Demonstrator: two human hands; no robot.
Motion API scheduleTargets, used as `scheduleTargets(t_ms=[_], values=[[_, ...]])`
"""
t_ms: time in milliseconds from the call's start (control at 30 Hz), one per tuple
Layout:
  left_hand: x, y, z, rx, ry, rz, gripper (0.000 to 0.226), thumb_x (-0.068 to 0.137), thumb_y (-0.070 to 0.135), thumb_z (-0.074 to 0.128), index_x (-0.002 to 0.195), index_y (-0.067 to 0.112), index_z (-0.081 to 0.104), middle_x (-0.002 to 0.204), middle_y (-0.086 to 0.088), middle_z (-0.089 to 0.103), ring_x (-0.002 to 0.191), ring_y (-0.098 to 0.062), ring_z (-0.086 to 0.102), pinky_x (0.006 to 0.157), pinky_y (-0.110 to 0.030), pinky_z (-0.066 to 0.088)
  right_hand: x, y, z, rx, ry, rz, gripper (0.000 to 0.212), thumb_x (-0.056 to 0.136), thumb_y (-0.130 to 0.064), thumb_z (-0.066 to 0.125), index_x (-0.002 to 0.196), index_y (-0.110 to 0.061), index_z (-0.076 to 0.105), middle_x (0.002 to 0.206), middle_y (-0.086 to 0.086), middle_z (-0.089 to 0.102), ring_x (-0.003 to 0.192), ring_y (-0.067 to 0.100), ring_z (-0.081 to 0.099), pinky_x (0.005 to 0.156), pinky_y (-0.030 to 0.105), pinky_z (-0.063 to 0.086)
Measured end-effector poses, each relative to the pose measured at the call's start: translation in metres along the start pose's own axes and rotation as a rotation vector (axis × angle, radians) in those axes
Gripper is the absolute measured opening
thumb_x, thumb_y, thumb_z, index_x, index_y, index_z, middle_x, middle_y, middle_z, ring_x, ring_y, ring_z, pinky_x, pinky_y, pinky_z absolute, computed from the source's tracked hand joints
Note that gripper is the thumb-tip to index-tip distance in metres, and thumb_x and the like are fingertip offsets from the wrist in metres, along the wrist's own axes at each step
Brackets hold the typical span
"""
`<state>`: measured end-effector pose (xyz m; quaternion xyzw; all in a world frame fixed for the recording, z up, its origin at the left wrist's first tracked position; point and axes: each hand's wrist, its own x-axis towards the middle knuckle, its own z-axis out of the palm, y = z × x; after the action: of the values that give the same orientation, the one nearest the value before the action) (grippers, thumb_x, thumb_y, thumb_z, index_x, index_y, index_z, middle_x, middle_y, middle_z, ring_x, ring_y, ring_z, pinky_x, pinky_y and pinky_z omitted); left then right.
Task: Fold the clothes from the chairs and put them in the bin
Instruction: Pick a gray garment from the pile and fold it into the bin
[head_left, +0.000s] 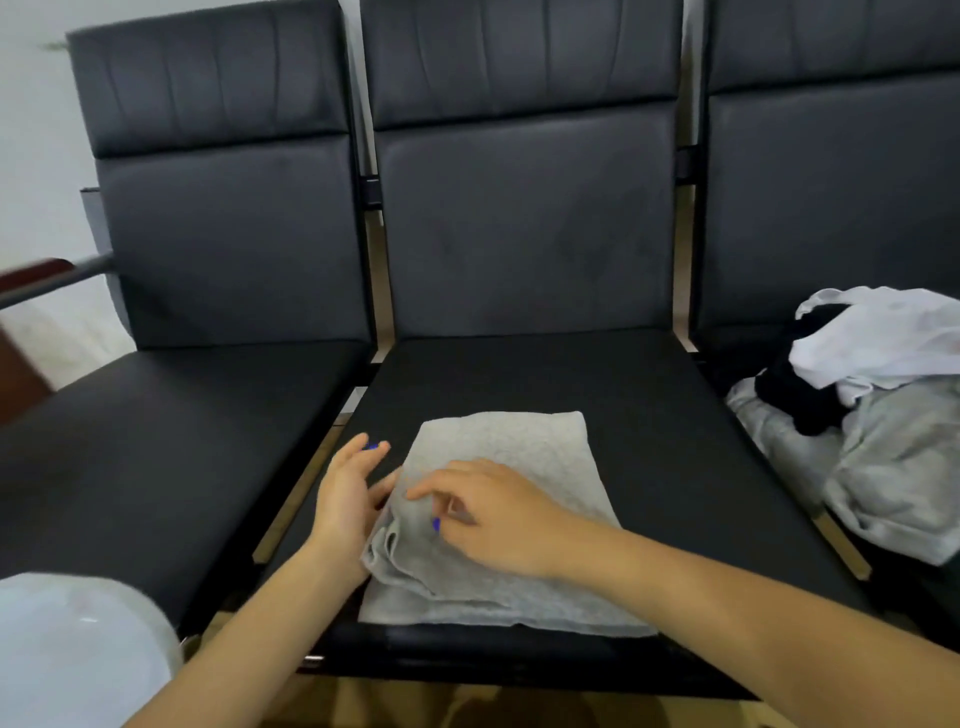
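A folded light grey garment (524, 457) lies flat on the seat of the middle black chair (649, 415). My left hand (348, 493) is at the garment's left edge, fingers straight, thumb touching the fabric. My right hand (493, 519) rests on top of the left part of the garment, its fingers bent down onto the cloth near a bunched fold; whether it pinches the fabric is unclear. A heap of unfolded clothes (872, 415), white, black and grey, lies on the right chair.
The left chair (182, 415) has a bare seat. A pale rounded object (72, 649), possibly the bin, shows at the lower left corner. A wooden armrest (36, 275) sticks in at the far left.
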<state>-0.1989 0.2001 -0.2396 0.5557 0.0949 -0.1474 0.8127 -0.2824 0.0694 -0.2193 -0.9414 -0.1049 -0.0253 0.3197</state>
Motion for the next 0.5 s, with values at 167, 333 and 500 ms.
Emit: scheduleTargets(t_ms=[167,333,500], values=[[0.005,-0.001,-0.012,0.15,0.067,0.038,0.026,0.098,0.003,0.044,0.122,0.014,0.047,0.104,-0.003,0.056,0.107,-0.03,0.058,0.071,-0.034,0.049,-0.018,0.005,0.024,-0.415,-0.344,-0.171,0.056,0.102,-0.039,0.035,0.153,-0.026,0.015,0.161,-0.005,0.011,0.147,0.016,0.006,0.118,0.049,-0.004],[0.011,-0.006,-0.015,0.423,-0.045,0.064,0.034,0.094,0.005,0.053,0.126,0.015,0.048,0.112,-0.007,0.06,0.106,-0.02,0.059,0.08,-0.029,0.048,-0.023,-0.001,0.04,-0.47,-0.381,-0.267,0.067,0.102,-0.033,0.036,0.154,-0.026,-0.006,0.161,-0.008,-0.008,0.147,0.011,-0.011,0.114,0.053,-0.017],[0.014,-0.011,-0.012,0.668,-0.054,0.129,0.04,0.092,0.01,0.055,0.129,0.021,0.047,0.124,-0.005,0.06,0.118,-0.023,0.054,0.106,-0.044,0.04,-0.031,-0.011,0.028,-0.274,-0.505,-0.277,0.068,0.099,-0.029,0.049,0.154,-0.02,0.011,0.162,-0.004,0.002,0.148,0.011,-0.005,0.118,0.042,-0.011]])
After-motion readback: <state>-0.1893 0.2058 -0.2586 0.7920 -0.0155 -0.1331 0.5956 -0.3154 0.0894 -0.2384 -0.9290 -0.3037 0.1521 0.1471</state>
